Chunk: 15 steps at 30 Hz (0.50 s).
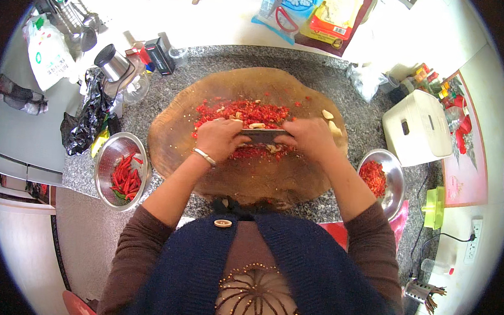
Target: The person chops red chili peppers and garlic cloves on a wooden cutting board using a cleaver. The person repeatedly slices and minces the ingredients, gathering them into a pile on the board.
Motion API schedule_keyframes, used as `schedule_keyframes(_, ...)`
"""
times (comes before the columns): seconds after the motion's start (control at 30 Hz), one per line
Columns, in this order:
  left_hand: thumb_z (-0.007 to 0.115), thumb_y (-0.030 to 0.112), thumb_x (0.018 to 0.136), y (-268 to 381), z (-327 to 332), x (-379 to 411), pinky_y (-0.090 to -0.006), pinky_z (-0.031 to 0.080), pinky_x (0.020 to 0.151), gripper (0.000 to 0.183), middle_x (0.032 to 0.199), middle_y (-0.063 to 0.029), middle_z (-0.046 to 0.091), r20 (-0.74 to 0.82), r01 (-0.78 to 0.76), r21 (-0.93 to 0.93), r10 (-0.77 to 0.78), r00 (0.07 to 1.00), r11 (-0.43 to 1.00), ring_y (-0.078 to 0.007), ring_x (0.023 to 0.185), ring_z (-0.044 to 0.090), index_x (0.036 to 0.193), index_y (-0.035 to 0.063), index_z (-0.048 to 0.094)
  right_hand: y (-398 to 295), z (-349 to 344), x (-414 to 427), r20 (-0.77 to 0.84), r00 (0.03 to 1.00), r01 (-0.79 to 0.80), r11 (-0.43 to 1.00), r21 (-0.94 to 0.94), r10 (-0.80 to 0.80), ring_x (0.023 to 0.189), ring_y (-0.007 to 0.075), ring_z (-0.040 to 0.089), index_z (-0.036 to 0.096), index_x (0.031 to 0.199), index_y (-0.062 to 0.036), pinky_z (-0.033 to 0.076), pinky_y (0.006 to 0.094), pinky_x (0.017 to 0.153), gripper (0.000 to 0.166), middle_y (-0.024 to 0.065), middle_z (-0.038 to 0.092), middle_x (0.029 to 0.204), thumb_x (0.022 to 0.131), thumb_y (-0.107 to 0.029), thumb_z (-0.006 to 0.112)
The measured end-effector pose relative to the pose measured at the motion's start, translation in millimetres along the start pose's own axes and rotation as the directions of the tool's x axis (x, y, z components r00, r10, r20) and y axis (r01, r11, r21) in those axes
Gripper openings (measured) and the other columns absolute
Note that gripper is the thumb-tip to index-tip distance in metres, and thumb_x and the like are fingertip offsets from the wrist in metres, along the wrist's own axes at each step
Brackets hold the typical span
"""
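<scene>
Both hands grip a broad knife blade (262,136), one at each end, across the middle of a large wooden chopping board (272,184). My left hand (218,139) wraps the left end and wears a bracelet at the wrist. Around the right end close the fingers of my right hand (310,137); any handle is hidden. Chopped red chillies (246,111) spread beyond the blade, and more lie on its near side. Pieces of garlic (257,125) rest along the blade's far edge. Whole garlic cloves (334,128) sit at the board's right side.
Left of the board stands a perforated metal bowl (102,166) with whole red chillies (125,176). A metal bowl (396,186) at right holds chopped chillies (372,178). Behind it is a white appliance (420,128). A small blender (113,64) and black plastic bag (80,127) occupy the left counter.
</scene>
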<state>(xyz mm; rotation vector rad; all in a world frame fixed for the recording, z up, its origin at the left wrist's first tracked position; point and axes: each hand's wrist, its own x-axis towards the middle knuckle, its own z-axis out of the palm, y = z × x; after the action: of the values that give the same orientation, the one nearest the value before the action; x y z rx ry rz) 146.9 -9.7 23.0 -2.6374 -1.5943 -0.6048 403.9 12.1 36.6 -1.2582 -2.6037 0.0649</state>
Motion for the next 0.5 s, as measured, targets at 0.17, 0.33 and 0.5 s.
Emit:
schedule_keyframes(0.17, 0.066, 0.042, 0.078, 0.1, 4.2, -13.0, -0.0395, 0.048, 0.062, 0.031, 0.079, -0.0046, 0.064, -0.048, 0.082, 0.046, -0.079, 0.996, 0.996, -0.0249, 0.076, 0.062, 0.081, 0.0121, 0.059, -3.4, -2.8, 14.1, 0.025, 0.998, 0.051, 0.998, -0.032, -0.05, 0.067, 0.0295, 0.064, 0.059, 0.078, -0.0128, 0.049, 0.0435, 0.058, 0.038, 0.0079, 0.062, 0.069, 0.082, -0.05, 0.06)
schedule_keyframes(0.33, 0.064, 0.044, 0.079, 0.3, 0.3, 5.6, -0.0402, 0.049, 0.064, 0.033, 0.075, -0.0051, 0.063, -0.088, 0.009, -0.048, -0.013, 0.996, 0.999, -0.0269, 0.075, 0.062, 0.078, 0.0111, 0.058, 11.0, 2.8, 14.3, 0.018, 0.999, 0.039, 0.999, 0.002, -0.039, 0.068, 0.0305, 0.064, 0.059, 0.078, -0.0128, 0.049, 0.0429, 0.058, 0.039, 0.0075, 0.062, 0.069, 0.081, -0.051, 0.06)
schedule_keyframes(0.5, 0.065, 0.044, 0.078, 5.0, -4.1, -8.2, -0.0393, 0.048, 0.063, 0.034, 0.073, -0.0058, 0.061, -0.082, 0.04, 0.028, -0.038, 0.996, 0.999, -0.027, 0.074, 0.062, 0.077, 0.0113, 0.057, 5.4, 11.9, 8.0, 0.049, 0.999, -0.008, 0.999, -0.032, 0.01, 0.069, 0.0306, 0.063, 0.058, 0.079, -0.0136, 0.048, 0.0429, 0.058, 0.039, 0.0082, 0.062, 0.071, 0.083, -0.052, 0.057)
